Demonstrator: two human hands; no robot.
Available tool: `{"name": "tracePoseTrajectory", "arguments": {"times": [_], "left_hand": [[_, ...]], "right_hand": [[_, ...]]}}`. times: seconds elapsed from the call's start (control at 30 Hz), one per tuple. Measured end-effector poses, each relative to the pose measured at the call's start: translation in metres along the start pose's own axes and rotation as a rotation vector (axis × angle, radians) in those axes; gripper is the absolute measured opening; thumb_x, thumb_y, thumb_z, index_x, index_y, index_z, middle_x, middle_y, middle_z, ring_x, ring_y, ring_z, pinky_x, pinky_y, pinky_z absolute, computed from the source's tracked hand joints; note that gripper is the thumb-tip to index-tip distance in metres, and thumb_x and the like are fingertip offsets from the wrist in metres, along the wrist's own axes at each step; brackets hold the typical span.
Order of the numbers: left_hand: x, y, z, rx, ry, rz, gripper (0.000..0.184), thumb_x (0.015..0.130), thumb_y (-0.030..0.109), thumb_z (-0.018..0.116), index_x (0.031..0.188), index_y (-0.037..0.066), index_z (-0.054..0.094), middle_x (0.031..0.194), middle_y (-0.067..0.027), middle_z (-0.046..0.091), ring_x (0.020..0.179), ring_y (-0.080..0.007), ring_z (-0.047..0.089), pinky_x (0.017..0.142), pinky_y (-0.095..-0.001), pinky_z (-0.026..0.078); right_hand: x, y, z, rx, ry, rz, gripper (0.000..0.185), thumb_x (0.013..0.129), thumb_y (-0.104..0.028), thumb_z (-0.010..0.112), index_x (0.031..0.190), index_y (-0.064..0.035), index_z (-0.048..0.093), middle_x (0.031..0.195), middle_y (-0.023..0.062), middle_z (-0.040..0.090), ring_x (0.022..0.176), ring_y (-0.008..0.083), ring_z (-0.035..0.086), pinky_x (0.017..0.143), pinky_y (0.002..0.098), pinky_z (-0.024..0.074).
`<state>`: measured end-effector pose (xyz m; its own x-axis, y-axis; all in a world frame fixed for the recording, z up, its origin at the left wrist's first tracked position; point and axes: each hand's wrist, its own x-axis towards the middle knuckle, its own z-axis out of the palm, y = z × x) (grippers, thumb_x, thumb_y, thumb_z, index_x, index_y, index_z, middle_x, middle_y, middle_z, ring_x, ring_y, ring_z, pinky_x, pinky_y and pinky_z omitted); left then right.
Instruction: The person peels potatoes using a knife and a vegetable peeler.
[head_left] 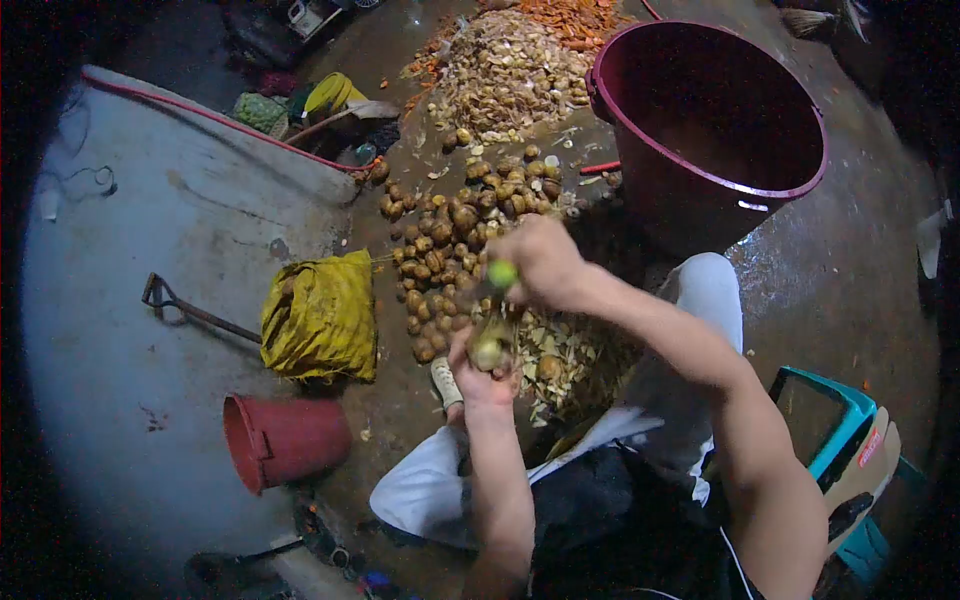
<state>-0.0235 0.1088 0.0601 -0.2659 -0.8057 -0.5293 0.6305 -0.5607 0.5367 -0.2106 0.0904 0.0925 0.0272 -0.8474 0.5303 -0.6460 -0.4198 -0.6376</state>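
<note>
My left hand [484,375] is wrapped round a partly peeled potato [487,352], palm up, above the floor. Just above it, my right hand [540,258] is closed on a tool with a green end [502,273]; motion blur hides its exact shape. Beyond and left of my hands lies a pile of unpeeled potatoes [440,235]. Pale peelings [565,350] are heaped on the floor beneath and right of my left hand, with a brown potato [549,368] among them.
A large maroon tub [660,165] stands at the upper right. Peelings [515,70] are heaped at the top. A yellow sack [320,318], a shovel [205,318] and a red bucket [300,440] are on the left. A teal crate [850,425] sits at the lower right.
</note>
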Motion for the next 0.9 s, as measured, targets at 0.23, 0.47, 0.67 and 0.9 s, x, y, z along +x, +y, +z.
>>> {"name": "tracePoseTrajectory", "arguments": {"times": [0.23,0.47,0.67,0.9], "left_hand": [[-0.017,0.016,-0.004,0.005,-0.377,-0.24,0.033,0.089,0.032,0.049,0.093,0.0,0.053,0.071,-0.0112,0.053,0.042,-0.0119,0.041,0.034,-0.0254,0.034],[-0.015,0.02,-0.006,-0.356,-0.411,-0.245,0.043,0.093,0.038,0.046,0.103,-0.004,0.046,0.086,-0.0127,0.043,0.049,-0.0117,0.035,0.036,-0.0197,0.031],[-0.023,0.02,-0.003,-0.455,-0.554,-0.348,0.046,0.093,0.038,0.044,0.104,-0.006,0.046,0.083,-0.0119,0.043,0.05,-0.0115,0.038,0.035,-0.0198,0.032],[-0.024,0.015,-0.005,-0.489,-0.519,-0.356,0.046,0.091,0.039,0.047,0.093,-0.007,0.047,0.07,-0.0081,0.041,0.041,-0.0082,0.035,0.034,-0.0185,0.032]], "right_hand": [[0.007,0.054,-0.006,-0.131,0.246,0.179,0.031,0.054,-0.023,0.079,0.075,-0.0109,0.059,0.066,0.0127,0.06,0.066,0.0362,0.061,0.056,0.0452,0.0454],[0.001,0.042,-0.002,-0.152,0.184,0.115,0.025,0.061,-0.022,0.074,0.076,-0.0113,0.058,0.066,0.0139,0.059,0.067,0.0378,0.06,0.058,0.0469,0.045],[-0.006,0.039,0.01,-0.424,-0.067,0.022,0.016,0.067,-0.025,0.065,0.079,-0.0149,0.062,0.068,0.0079,0.064,0.068,0.0303,0.065,0.063,0.0455,0.0468],[-0.023,0.004,0.033,-0.471,-0.139,-0.23,0.019,0.066,-0.025,0.062,0.08,-0.0128,0.058,0.07,0.0028,0.062,0.069,0.0236,0.064,0.068,0.0389,0.0443]]}}
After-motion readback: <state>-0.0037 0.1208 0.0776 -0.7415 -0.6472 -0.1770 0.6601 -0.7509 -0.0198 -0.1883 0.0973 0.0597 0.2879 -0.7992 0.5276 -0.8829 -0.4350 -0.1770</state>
